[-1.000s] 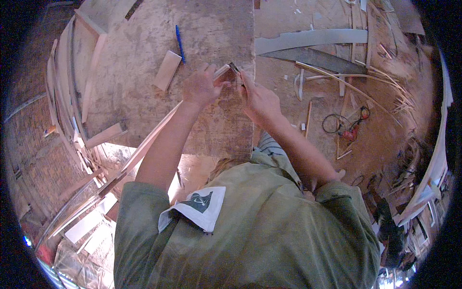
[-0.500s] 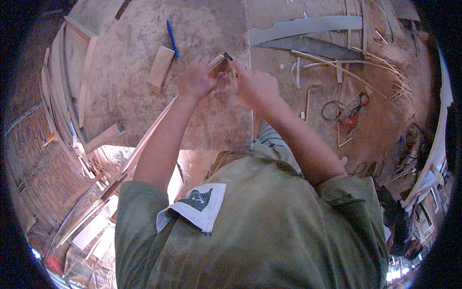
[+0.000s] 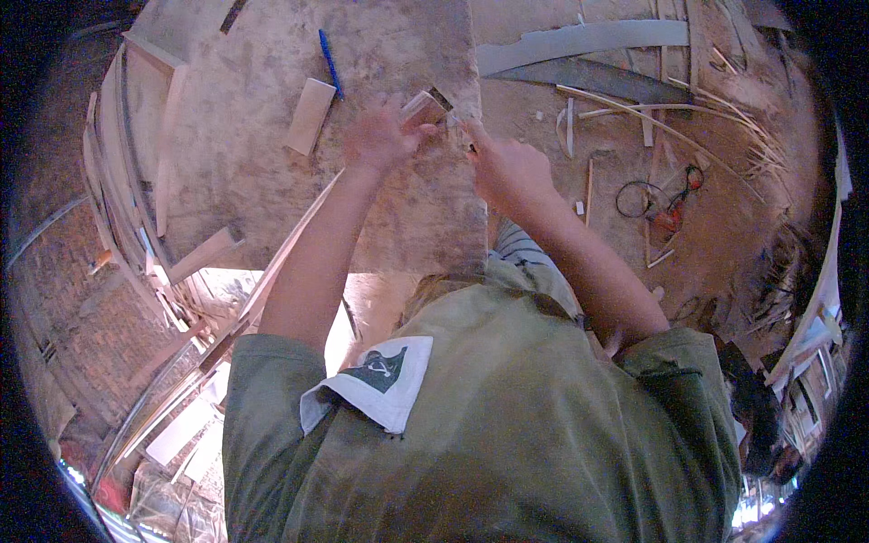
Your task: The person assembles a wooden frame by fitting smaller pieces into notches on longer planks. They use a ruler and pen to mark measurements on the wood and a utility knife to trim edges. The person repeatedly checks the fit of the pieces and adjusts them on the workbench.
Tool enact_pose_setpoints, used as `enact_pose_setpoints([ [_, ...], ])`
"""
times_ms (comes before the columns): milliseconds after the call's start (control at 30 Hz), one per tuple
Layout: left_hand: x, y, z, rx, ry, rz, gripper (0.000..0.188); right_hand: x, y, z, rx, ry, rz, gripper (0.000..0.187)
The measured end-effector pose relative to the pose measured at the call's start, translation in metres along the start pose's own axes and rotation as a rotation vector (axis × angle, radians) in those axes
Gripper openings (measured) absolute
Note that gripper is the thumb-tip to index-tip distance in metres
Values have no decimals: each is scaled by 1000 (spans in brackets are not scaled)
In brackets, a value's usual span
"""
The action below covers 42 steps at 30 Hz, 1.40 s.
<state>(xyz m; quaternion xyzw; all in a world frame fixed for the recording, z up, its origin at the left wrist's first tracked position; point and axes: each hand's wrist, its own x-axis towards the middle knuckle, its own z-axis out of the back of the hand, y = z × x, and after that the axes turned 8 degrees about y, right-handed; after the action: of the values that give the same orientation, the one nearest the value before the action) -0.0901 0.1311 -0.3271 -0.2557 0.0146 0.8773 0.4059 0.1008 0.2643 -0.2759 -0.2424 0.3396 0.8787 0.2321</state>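
Observation:
My left hand [image 3: 373,140] grips a small wooden block [image 3: 422,109] with a dark patch at its far right end, tilted over the brown worktable [image 3: 262,195]. To its right, my right hand [image 3: 512,172] is closed near the table's right edge, forefinger stretched toward the block's dark end. Something small and dark shows at those fingers, too little to name. A gap separates the right hand from the block. Left of my left hand lies a flat, pale wooden piece [image 3: 310,116], with a blue pen [image 3: 329,65] beside it.
Long wooden strips [image 3: 170,149] lie along the left. Right of the table, on the brown floor, are a grey curved sheet [image 3: 588,45], thin wooden sticks [image 3: 670,113] and a red tool with a dark cord [image 3: 668,217]. Another strip [image 3: 290,237] slants behind my left forearm.
My right hand has moved right, away from the block's end, opening a gap. The left hand still holds the block, whose dark end now shows more fully. The whole view has shifted slightly.

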Motion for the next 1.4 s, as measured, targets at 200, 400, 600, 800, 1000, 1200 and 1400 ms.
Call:
enact_pose_setpoints([
  [200,0,4,-9,-33,-40,-31,72,-9,-6,-7,-12,17,-14,50],
  [400,1,5,-13,27,-116,-98,69,-5,-15,-1,149,-113,-11,51],
  [600,-6,0,4,-12,-28,-58,57,34,-11,-8,101,-92,78,50],
  [800,1,4,-9,73,-53,-70,53,37,-3,-3,60,-71,89,52],
  [1000,-5,-5,8,-5,-15,-33,49,33,3,1,-13,-36,48,53],
  [1200,-1,3,-5,-24,-68,-45,50,28,11,7,-9,2,24,54],
  [1400,-1,1,-1,75,-59,-81,59,36,16,20,-45,-70,108,46],
])
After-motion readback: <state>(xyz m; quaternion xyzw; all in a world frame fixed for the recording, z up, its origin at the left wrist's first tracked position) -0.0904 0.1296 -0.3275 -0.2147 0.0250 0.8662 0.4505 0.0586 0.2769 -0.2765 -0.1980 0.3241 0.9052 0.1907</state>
